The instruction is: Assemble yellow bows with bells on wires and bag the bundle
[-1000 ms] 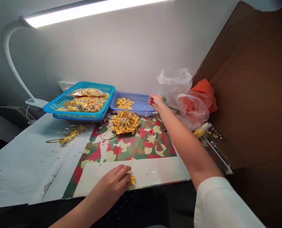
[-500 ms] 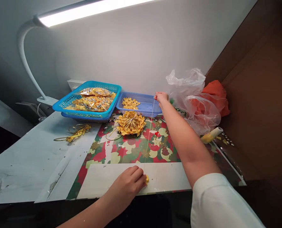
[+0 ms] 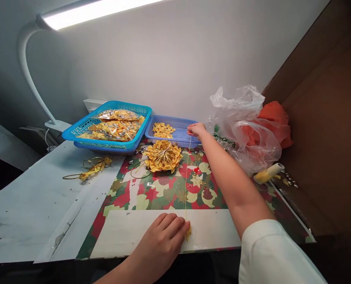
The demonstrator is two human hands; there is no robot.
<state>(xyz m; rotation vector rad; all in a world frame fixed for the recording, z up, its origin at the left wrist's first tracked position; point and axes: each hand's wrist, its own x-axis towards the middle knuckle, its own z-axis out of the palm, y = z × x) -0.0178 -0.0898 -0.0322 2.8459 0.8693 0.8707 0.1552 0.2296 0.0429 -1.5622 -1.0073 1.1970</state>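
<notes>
Near the table's front edge, my left hand [image 3: 168, 236] is closed on a small yellow ribbon bow [image 3: 188, 233], most of it hidden by the fingers. A thin pale thread [image 3: 187, 173] runs taut from there away over the table. My right hand [image 3: 197, 130] pinches its far end above the right side of the purple-blue basket [image 3: 175, 144]. Between the hands and to the left lies a round cluster of gold ribbon bows [image 3: 162, 156] with gold strands at its centre.
A bright blue basket [image 3: 107, 141] at the back left holds bagged gold bows. On the left lies a gold bow with a cord loop [image 3: 94, 171]. Crumpled plastic bags [image 3: 240, 114] and a roll [image 3: 270, 173] stand right. A lamp [image 3: 24, 63] arches over the left.
My right hand has come down a little towards the basket, with the thread still stretched from it. My left hand still holds the yellow bow, which shows slightly lower and further right.
</notes>
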